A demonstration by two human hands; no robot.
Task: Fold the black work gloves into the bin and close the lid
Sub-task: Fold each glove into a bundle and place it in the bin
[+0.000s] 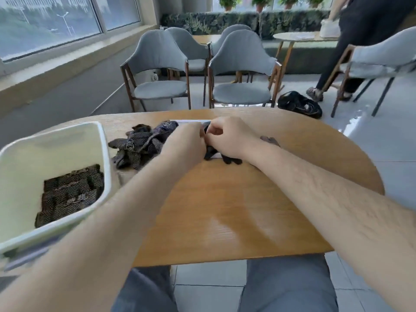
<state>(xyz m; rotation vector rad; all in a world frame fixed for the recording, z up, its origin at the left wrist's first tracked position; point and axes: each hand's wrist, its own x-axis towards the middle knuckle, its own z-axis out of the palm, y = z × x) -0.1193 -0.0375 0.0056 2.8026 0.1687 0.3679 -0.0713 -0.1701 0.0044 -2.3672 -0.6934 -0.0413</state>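
While one black glove [229,159] lies mid-bench under both our hands, our right hand [227,138] curls its grip around the glove's far end. Our left hand [186,140] touches it, fingers hidden, so we cannot tell its grip. Just left sits a heap of loose gloves [139,145], and folded gloves [69,194] lie in the open white bin [67,140] at the left edge of the bench [225,210].

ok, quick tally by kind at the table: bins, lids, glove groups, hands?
bin: 1
lid: 1
glove groups: 3 (folded stack in bin, loose pile, glove at the hands)
hands: 2 (left hand, right hand)
total: 7
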